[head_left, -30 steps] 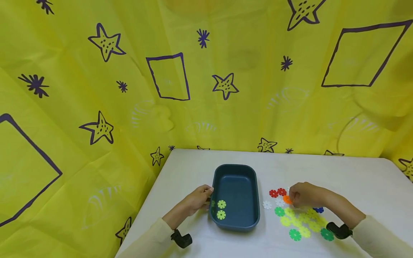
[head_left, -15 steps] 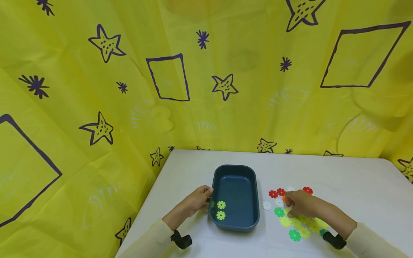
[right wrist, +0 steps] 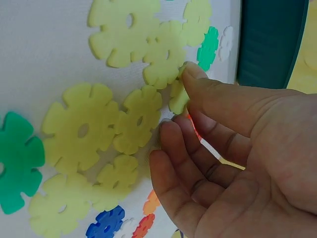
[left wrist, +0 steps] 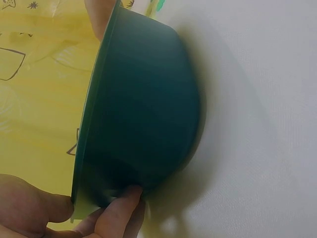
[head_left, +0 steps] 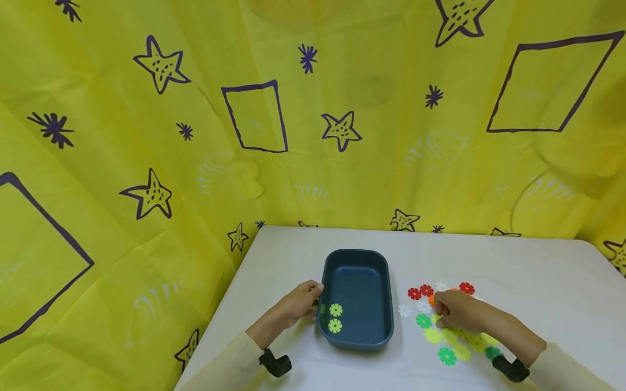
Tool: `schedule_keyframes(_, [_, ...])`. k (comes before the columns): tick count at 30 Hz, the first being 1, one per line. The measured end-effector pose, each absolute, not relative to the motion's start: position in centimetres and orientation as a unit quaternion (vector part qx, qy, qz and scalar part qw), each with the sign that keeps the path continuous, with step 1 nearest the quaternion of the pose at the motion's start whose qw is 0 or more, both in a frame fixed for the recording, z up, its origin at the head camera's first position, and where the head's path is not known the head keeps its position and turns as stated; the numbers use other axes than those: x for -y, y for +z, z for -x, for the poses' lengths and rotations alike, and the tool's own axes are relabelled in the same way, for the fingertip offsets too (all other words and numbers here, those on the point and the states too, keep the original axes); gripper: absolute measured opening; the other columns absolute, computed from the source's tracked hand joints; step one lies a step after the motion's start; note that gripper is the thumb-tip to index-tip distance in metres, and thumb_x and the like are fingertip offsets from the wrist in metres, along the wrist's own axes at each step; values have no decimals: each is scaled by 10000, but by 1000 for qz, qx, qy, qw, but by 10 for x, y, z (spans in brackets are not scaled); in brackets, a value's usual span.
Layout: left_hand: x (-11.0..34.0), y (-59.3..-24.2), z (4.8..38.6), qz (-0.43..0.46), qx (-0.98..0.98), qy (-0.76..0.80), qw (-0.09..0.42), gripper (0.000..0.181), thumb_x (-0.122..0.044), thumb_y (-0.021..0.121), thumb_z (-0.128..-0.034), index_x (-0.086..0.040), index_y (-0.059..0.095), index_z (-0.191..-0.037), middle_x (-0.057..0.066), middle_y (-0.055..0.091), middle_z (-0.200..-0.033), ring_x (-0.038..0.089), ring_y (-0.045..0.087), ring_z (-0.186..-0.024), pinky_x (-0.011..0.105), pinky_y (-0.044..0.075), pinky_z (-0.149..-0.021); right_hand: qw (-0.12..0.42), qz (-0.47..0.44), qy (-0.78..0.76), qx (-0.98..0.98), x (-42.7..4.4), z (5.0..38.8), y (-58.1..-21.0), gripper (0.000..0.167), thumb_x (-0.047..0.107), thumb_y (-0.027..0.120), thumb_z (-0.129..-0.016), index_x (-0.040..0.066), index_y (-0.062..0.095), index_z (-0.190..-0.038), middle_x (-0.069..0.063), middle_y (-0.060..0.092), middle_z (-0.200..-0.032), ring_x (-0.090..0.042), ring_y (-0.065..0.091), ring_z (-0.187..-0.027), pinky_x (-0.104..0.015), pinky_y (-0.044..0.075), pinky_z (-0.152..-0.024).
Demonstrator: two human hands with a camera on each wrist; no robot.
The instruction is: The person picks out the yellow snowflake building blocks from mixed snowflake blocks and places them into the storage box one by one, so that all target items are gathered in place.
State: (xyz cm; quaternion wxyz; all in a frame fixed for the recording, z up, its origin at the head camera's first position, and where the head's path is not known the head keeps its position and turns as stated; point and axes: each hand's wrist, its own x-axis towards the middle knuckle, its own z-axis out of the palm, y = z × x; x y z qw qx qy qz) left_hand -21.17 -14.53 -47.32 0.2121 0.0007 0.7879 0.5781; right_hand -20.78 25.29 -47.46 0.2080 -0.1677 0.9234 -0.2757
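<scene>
Head view: your left hand pinches tray at left edge; beyond right edge, yellow discs under your curled right hand, hold unclear.

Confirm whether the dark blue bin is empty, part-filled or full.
Part-filled, only lightly: the head view shows two yellow discs inside the dark blue bin, toward its left side, with most of its floor bare.

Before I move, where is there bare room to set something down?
The table is bare between the discs and the backdrop. The far half of the tray is bare too. It's crowded around the right hand, where discs cluster.
</scene>
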Motion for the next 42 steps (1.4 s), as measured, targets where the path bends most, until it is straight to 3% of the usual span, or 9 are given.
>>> schedule_keyframes(7, [145,-471,212,0,-789,577,211,334,-241,446,-1155,45,554,-1292,208,620,-1308,368,630,-1231,530,553,-1028,202,170,-277,-924,-253,208,-476,319,128,870,-864,72,603,-1028,-49,493,-855,-205,473,-828,-303,400,-689])
schedule_keyframes(27, [145,-473,212,-6,-789,577,209,320,-234,445,-1155,41,561,-1269,195,627,-1266,320,642,-1168,511,570,-1003,185,174,-247,-935,-250,207,-477,329,129,877,-846,122,579,-988,-34,495,-808,-194,477,-794,-290,386,-667])
schedule_keyframes(34, [145,-474,212,-6,-789,577,211,323,-236,443,-1156,41,558,-1274,198,622,-1281,339,637,-1195,516,564,-1012,203,174,-275,-924,-259,212,-476,212,85,824,-898,103,634,-991,-20,524,-846,-194,503,-834,-278,427,-690])
schedule_keyframes(42, [146,-477,215,-12,-778,592,212,323,-228,411,-1165,58,531,-1255,219,616,-1256,325,646,-1184,463,584,-958,211,226,-289,-906,-275,219,-473,139,57,781,-931,91,649,-902,6,541,-800,-153,485,-744,-247,407,-655])
